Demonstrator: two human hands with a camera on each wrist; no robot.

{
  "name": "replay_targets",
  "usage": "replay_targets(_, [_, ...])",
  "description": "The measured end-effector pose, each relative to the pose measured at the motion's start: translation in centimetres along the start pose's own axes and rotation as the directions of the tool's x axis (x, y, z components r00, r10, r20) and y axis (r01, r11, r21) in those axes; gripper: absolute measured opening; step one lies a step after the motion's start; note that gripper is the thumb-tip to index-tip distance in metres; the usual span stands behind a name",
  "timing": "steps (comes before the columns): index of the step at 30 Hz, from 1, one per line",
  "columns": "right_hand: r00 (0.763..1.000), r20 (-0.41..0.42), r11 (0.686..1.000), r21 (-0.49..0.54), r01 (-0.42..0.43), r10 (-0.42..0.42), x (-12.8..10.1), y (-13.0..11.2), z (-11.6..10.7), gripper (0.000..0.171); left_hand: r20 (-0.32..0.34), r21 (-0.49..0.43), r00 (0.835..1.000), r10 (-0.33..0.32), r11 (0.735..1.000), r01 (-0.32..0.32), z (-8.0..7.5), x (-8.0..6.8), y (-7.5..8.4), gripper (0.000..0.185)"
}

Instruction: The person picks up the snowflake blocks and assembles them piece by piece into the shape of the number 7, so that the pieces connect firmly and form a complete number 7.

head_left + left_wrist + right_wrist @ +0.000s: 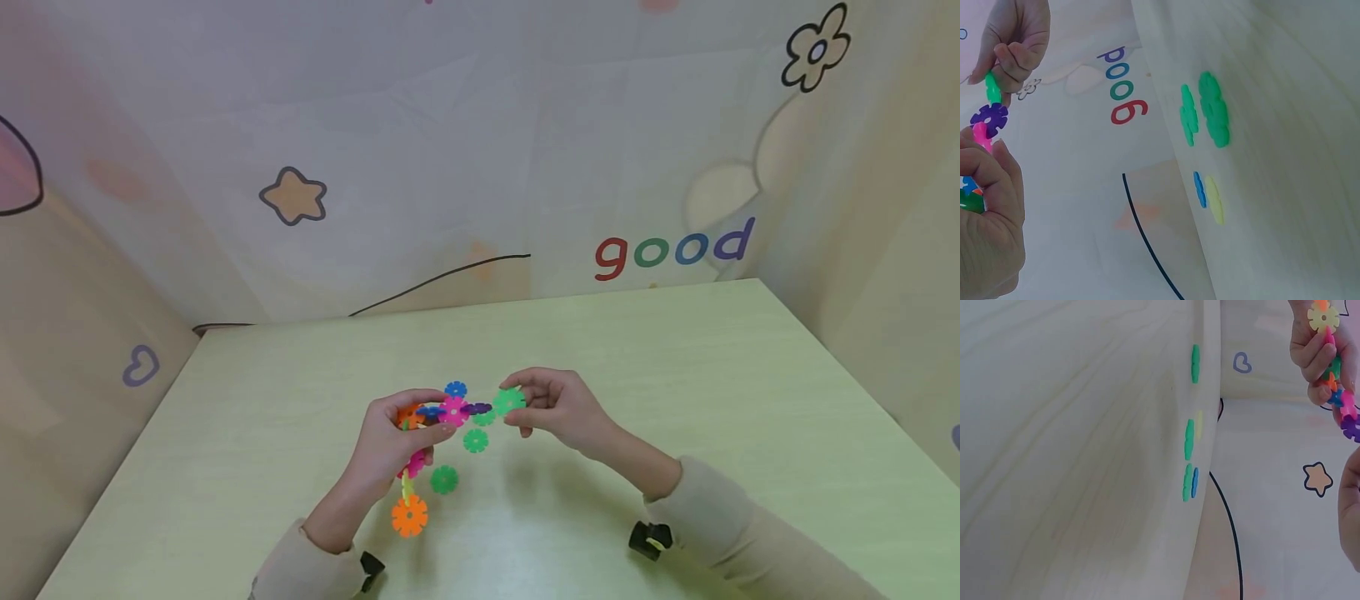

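Note:
My left hand [375,458] grips a chain of interlocking flower-shaped plastic discs above the table. From the chain's lower end hangs an orange disc [410,516], while a pink disc [453,412] and a purple disc [477,409] stick out at its upper right end. Fingers of the left hand hide part of the middle. My right hand [573,417] pinches a green disc [509,402] between thumb and fingers. In the left wrist view, this green disc [993,89] stands edge-on right at the rim of the purple disc [989,120].
Loose green discs [476,440] lie on the pale table [637,350] below the hands, with another green disc [444,479] nearer. A blue disc [455,389] lies farther back, beside a yellow disc [1214,200] in the left wrist view. Printed cloth [420,167] surrounds the table's back and sides.

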State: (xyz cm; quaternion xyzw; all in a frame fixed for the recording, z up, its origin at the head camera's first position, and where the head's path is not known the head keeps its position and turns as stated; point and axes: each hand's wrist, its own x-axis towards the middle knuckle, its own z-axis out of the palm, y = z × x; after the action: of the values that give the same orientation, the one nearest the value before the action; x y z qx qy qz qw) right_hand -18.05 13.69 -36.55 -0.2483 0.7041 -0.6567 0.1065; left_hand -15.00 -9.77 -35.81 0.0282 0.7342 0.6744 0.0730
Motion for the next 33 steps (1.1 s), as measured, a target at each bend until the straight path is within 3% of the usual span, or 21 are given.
replay_targets(19, [0.999,-0.038,0.993,0.119,-0.009,0.014,-0.1,0.7,1.7,0.033,-0.002,-0.069,1.000,-0.008,0.998,0.008,0.2,-0.4,-0.2,0.032])
replay_targets(33, [0.998,-0.068,0.997,0.071,0.018,-0.013,-0.2,0.4,2.2,0.030,-0.013,-0.035,1.000,0.009,0.999,-0.010,0.4,-0.5,-0.1,0.030])
